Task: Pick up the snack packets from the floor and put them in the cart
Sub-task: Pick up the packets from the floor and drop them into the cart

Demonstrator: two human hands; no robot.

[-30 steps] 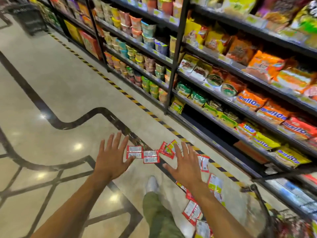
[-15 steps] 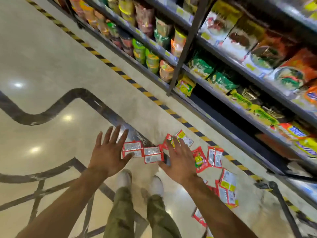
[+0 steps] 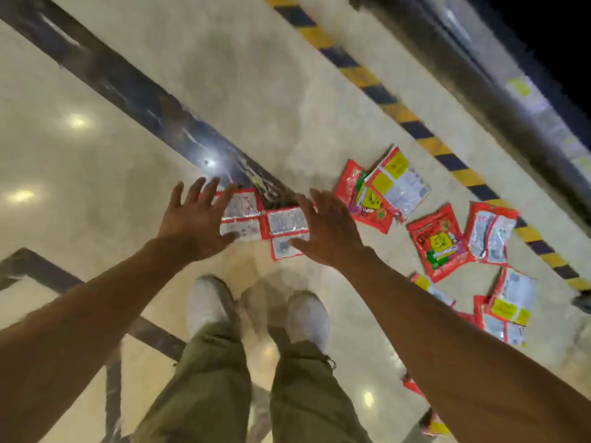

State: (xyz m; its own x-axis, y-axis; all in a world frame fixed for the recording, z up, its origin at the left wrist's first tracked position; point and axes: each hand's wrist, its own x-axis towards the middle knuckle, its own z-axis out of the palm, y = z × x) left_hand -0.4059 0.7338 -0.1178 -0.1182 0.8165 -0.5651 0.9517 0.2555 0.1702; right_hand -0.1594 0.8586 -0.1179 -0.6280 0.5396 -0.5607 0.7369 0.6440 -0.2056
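Several red snack packets lie scattered on the polished floor. A joined pair of red and silver packets (image 3: 263, 220) lies straight ahead, between my two hands. My left hand (image 3: 195, 217) hovers with fingers spread over their left end. My right hand (image 3: 327, 227) is spread over their right end. Neither hand holds anything. More packets (image 3: 382, 193) lie to the right, another one (image 3: 439, 246) shows its printed front, and a further pile (image 3: 508, 306) sits near the right edge. The cart is not in view.
A yellow and black hazard stripe (image 3: 396, 111) runs diagonally along the base of the shelving (image 3: 479, 78) at the top right. A dark inlay band (image 3: 144, 97) crosses the floor. My white shoes (image 3: 208, 303) stand just behind the packets.
My view has tipped down from the shelves to the floor. Both hands have dropped closer to the joined packets, which now lie between them.
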